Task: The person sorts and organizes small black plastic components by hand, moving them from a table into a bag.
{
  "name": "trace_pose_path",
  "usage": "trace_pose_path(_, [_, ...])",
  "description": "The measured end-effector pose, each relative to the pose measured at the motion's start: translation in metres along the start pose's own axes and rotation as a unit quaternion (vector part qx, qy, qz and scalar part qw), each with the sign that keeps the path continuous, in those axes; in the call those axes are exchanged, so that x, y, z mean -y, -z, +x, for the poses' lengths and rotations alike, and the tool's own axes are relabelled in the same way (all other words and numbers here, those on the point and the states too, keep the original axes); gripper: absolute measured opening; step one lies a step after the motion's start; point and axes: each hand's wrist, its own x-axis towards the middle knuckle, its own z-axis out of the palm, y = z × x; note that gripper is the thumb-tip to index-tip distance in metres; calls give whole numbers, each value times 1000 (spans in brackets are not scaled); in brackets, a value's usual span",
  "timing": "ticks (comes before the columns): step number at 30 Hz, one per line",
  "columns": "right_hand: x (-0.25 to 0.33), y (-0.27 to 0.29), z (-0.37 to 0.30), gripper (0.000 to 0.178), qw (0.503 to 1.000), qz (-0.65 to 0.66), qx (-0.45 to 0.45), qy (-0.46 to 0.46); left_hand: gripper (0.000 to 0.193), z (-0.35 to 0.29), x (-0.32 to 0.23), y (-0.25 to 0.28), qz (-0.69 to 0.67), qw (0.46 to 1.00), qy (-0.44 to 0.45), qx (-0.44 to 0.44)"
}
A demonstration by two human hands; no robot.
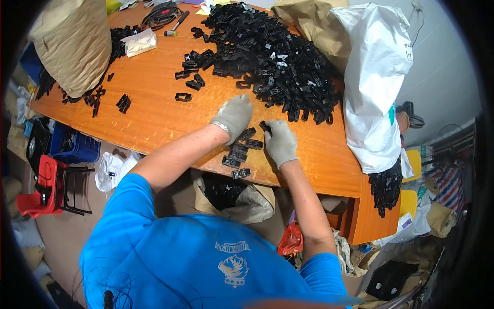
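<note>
Both my hands wear pale grey gloves and work over the wooden table near its front edge. My right hand point(281, 143) pinches a small black plastic part point(264, 126) between thumb and fingers. To its left, my left hand point(234, 117) is curled with its back toward me; whatever its fingers hold, if anything, is hidden. Several black plastic parts point(238, 152) lie in a loose cluster between and below my hands, close to the table edge. Beyond my hands spreads a large heap of similar black parts point(288, 67).
A white sack point(373, 87) stands at the table's right, with a brown paper bag point(314, 26) behind the heap. Another brown bag point(74, 46) stands at the left. Below the front edge sits an open sack point(252, 206) with black contents. A red chair point(43, 180) stands at left.
</note>
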Motion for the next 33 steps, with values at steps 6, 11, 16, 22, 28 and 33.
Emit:
trace_pose_path(6, [-12, -8, -5, 18, 999, -1, -34, 27, 44, -2, -12, 16, -117, 993, -6, -11])
trace_pose_path(11, [-8, -2, -7, 19, 1000, 3, -22, 15, 36, 4, 6, 34, -223, 969, -14, -100])
trace_pose_path(16, [-6, -1, -9, 22, 1000, -2, -4, 6, 33, 6, 16, 41, -303, 951, 47, -39])
trace_pose_path(22, [-4, 1, -11, 23, 1000, 6, -9, 0, 31, -8, 26, 31, -139, 988, 17, -63])
trace_pose_path(28, [-2, 2, -11, 23, 1000, 6, -20, 14, 29, -24, 32, 22, -214, 974, 56, -54])
trace_pose_path(33, [0, 1, -12, 22, 999, 10, -32, 16, 25, -27, 26, 35, -124, 989, 79, 23])
